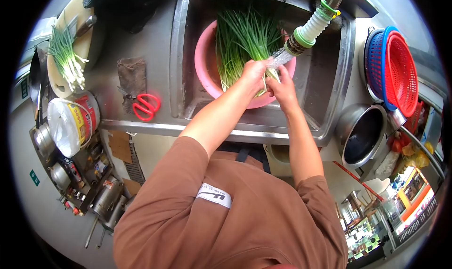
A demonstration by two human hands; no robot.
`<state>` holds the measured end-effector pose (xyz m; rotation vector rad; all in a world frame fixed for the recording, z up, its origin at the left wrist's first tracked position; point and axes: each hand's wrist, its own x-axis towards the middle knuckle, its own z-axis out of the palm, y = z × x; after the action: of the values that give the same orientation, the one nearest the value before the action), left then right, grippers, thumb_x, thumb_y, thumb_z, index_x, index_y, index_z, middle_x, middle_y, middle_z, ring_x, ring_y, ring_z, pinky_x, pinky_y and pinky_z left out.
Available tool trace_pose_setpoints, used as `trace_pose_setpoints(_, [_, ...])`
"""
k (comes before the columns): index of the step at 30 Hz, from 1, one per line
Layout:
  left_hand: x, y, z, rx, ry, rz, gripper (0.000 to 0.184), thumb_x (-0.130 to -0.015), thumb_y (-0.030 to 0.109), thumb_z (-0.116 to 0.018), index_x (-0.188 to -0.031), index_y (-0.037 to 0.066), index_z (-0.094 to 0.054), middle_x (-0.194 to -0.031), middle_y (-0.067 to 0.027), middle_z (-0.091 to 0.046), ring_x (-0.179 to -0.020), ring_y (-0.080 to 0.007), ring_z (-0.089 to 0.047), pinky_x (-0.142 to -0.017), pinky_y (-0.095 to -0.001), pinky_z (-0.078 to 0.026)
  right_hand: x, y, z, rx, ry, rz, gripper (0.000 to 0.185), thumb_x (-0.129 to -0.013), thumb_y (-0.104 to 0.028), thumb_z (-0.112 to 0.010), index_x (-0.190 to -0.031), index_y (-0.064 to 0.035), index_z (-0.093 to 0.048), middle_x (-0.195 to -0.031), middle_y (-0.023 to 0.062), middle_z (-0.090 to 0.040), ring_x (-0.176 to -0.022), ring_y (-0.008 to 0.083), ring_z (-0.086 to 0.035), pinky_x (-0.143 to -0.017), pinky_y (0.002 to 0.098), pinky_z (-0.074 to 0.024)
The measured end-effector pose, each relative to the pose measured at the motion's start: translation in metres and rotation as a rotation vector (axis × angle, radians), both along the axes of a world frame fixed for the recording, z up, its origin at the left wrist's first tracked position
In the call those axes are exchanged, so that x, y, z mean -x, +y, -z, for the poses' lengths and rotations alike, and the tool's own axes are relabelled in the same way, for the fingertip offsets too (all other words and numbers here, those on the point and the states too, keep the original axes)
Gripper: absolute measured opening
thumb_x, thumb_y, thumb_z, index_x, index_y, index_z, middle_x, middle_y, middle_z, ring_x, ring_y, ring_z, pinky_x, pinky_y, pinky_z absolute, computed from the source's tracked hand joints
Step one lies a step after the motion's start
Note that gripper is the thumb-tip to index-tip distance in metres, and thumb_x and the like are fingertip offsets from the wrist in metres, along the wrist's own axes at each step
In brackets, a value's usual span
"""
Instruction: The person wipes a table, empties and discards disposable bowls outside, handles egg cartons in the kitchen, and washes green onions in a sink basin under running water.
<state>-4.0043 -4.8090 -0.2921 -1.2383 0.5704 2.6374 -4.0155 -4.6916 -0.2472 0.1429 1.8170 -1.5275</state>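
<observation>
Long green onions (249,33) lie in a pink basin (203,62) inside the metal sink. My left hand (254,74) is closed around a bunch of them near the white ends. Close beside it, my right hand (282,86) has its thumb and fingers pinched on the white ends of the same bunch. Water runs from the green and white faucet hose (310,29) onto the onions between my hands.
Red scissors (146,107) and a brown cloth (132,76) lie left of the sink. A cutting board (81,15) holds more green onions and a knife. On the right are red and blue baskets (401,73) and a metal pot (362,135).
</observation>
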Motion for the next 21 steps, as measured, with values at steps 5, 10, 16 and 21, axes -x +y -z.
trace_pose_setpoints(5, [0.008,0.006,0.015,-0.133,-0.067,-0.191,0.028,-0.096,0.016,-0.054,-0.108,-0.01,-0.052,-0.097,-0.023,-0.061,-0.085,-0.0352,-0.064,-0.072,-0.0531,-0.055,-0.022,0.022,-0.003,0.184,-0.163,0.276,0.031,-0.09,-0.005,-0.058,-0.119,0.0003,-0.049,-0.082,0.0046,-0.06,-0.063,0.0082,-0.055,-0.053,0.0222,-0.0469])
trace_pose_setpoints(10, [0.006,-0.005,0.009,-0.187,-0.095,-0.291,0.018,-0.093,0.011,-0.057,-0.099,-0.005,-0.053,-0.091,-0.0174,-0.063,-0.074,-0.0317,-0.064,-0.065,-0.049,-0.056,-0.023,0.057,-0.008,0.188,-0.183,0.344,0.019,-0.094,-0.008,-0.052,-0.111,-0.0003,-0.055,-0.079,0.0026,-0.058,-0.061,0.0075,-0.053,-0.054,0.0211,-0.0465])
trace_pose_setpoints(16, [-0.002,-0.001,0.01,-0.207,0.015,-0.087,0.027,-0.094,0.012,-0.054,-0.113,-0.007,-0.051,-0.1,-0.0218,-0.062,-0.085,-0.0328,-0.064,-0.074,-0.0493,-0.056,-0.015,0.032,-0.007,0.077,-0.105,0.168,0.025,-0.091,-0.017,-0.062,-0.109,-0.0011,-0.056,-0.084,0.0012,-0.059,-0.07,0.0063,-0.054,-0.061,0.0216,-0.0472])
trace_pose_setpoints(21, [-0.005,0.015,-0.004,0.036,0.139,0.057,0.022,-0.09,-0.001,-0.049,-0.11,-0.009,-0.05,-0.095,-0.0174,-0.062,-0.088,-0.0307,-0.064,-0.073,-0.0459,-0.057,-0.01,0.022,0.003,-0.086,-0.151,0.044,0.027,-0.087,-0.018,-0.065,-0.105,-0.0013,-0.054,-0.08,0.0008,-0.058,-0.064,0.0057,-0.052,-0.053,0.0209,-0.0426])
